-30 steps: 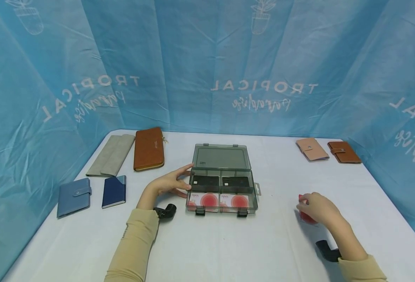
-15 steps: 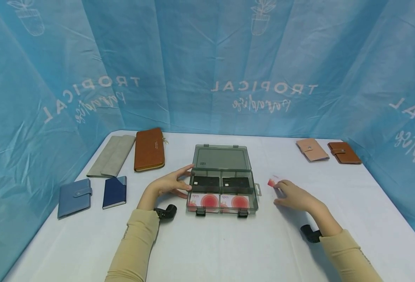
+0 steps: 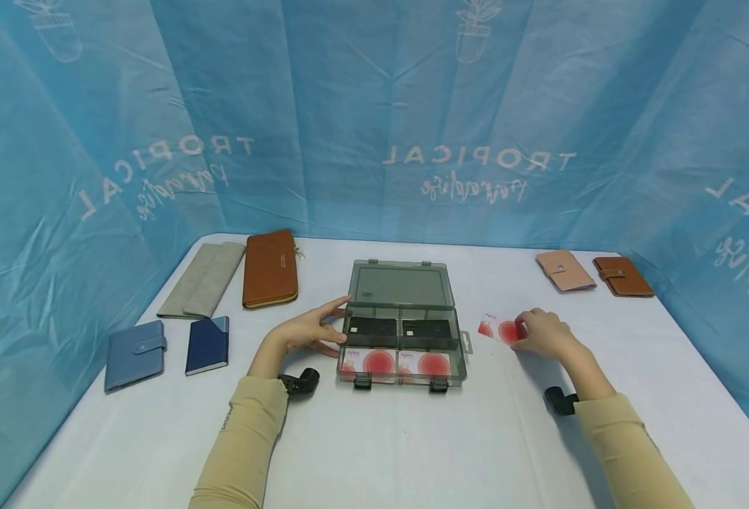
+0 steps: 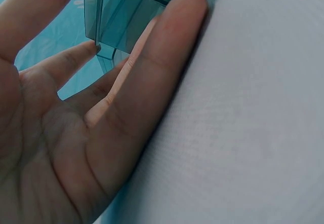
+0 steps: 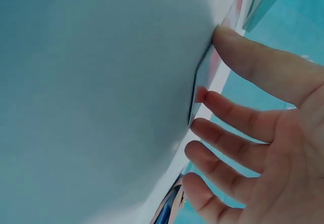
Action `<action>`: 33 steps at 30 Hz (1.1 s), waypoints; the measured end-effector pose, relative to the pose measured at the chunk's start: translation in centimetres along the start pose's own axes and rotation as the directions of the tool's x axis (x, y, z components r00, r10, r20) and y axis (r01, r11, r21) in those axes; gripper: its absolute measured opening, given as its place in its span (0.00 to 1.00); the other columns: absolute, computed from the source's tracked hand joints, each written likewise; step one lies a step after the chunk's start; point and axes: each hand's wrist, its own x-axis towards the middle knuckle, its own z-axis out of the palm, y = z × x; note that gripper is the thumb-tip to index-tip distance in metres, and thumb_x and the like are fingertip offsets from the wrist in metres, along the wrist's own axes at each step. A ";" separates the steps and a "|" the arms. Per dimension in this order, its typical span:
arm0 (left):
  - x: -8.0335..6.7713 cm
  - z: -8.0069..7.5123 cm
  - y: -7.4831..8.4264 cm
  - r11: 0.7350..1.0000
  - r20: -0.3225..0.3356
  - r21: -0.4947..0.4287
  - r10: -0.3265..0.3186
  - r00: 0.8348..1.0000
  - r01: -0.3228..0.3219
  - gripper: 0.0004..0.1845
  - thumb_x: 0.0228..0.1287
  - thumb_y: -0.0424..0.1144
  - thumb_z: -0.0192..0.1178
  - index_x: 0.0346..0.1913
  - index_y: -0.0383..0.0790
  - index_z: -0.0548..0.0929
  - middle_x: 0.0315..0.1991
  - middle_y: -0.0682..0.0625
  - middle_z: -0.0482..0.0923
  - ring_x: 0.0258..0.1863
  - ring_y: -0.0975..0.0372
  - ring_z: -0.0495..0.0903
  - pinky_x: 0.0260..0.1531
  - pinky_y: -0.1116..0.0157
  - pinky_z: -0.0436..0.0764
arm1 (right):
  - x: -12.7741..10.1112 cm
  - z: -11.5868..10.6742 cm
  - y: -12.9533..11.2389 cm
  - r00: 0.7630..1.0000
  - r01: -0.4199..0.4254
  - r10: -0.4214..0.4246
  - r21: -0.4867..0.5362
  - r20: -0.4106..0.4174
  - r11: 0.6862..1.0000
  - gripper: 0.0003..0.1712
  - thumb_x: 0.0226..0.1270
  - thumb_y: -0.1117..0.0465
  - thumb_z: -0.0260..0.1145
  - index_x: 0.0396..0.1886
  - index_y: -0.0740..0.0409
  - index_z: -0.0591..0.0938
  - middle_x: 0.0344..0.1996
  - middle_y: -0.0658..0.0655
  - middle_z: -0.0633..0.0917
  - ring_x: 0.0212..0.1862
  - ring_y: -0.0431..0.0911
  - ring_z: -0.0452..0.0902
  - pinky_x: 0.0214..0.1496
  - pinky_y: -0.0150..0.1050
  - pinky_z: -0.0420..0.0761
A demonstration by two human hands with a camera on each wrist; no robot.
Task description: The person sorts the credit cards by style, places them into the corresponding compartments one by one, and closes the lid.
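Six wallets [image 3: 269,268], one open plastic box [image 3: 402,325], five cards [image 3: 498,329], two hands [image 3: 307,331]

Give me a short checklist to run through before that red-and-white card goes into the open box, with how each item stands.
1. Right hand holds the card: ok.
2. Box lid open: ok.
3. Left hand steadies the box's left side: ok.
4. Room left in the front compartments, which already hold red cards: cannot tell.
5. Bare table between card and box: ok.
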 end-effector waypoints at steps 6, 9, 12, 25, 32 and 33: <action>0.1 0.0 0.0 1.000 0.000 0.004 0.003 1.000 -0.003 0.47 0.59 0.29 0.61 0.74 0.52 0.43 0.71 0.37 0.40 0.45 0.53 0.76 0.42 0.52 0.82 | 0.3 -1.0 -0.1 0.998 -0.056 0.053 0.252 0.017 0.966 0.19 0.56 0.65 0.67 0.42 0.68 0.70 0.35 0.64 0.77 0.35 0.52 0.71 0.33 0.42 0.75; 0.1 0.0 0.0 1.000 -0.001 0.010 0.004 1.000 -0.004 0.47 0.59 0.29 0.60 0.74 0.51 0.43 0.71 0.37 0.40 0.45 0.52 0.76 0.41 0.52 0.82 | 0.3 -1.6 -0.6 0.999 -0.030 0.039 0.422 -0.013 0.906 0.12 0.62 0.68 0.60 0.43 0.66 0.69 0.37 0.64 0.77 0.35 0.50 0.72 0.35 0.40 0.76; 0.0 0.0 0.0 1.000 -0.001 0.009 0.003 1.000 -0.003 0.47 0.59 0.30 0.61 0.74 0.51 0.43 0.71 0.37 0.40 0.47 0.51 0.75 0.41 0.52 0.82 | 0.2 -2.2 -1.7 0.999 0.037 -0.009 0.553 -0.052 0.832 0.12 0.66 0.65 0.58 0.45 0.66 0.69 0.37 0.63 0.78 0.35 0.48 0.75 0.37 0.41 0.78; -0.1 0.0 -0.1 1.000 0.006 0.006 0.011 1.000 -0.011 0.48 0.58 0.33 0.63 0.74 0.51 0.44 0.71 0.37 0.40 0.51 0.47 0.73 0.42 0.52 0.82 | -1.3 -0.8 -9.1 0.951 0.261 -0.309 0.604 -0.026 0.753 0.06 0.66 0.67 0.57 0.42 0.60 0.77 0.33 0.56 0.80 0.35 0.48 0.74 0.42 0.48 0.78; -0.1 -0.1 0.0 1.000 0.006 0.012 0.017 1.000 -0.017 0.48 0.57 0.34 0.64 0.74 0.50 0.44 0.71 0.37 0.41 0.49 0.49 0.74 0.42 0.51 0.82 | -1.6 0.8 -11.2 0.947 0.318 -0.313 0.283 -0.064 0.905 0.06 0.58 0.69 0.65 0.33 0.55 0.82 0.28 0.50 0.82 0.30 0.40 0.75 0.33 0.35 0.79; -0.1 -0.1 0.0 1.000 0.006 0.012 0.017 1.000 -0.017 0.48 0.57 0.34 0.64 0.74 0.50 0.44 0.71 0.37 0.41 0.49 0.49 0.74 0.42 0.51 0.82 | -1.6 1.0 -11.3 0.946 0.324 -0.318 0.257 -0.067 0.910 0.06 0.57 0.70 0.66 0.32 0.54 0.82 0.27 0.50 0.82 0.31 0.40 0.76 0.34 0.35 0.80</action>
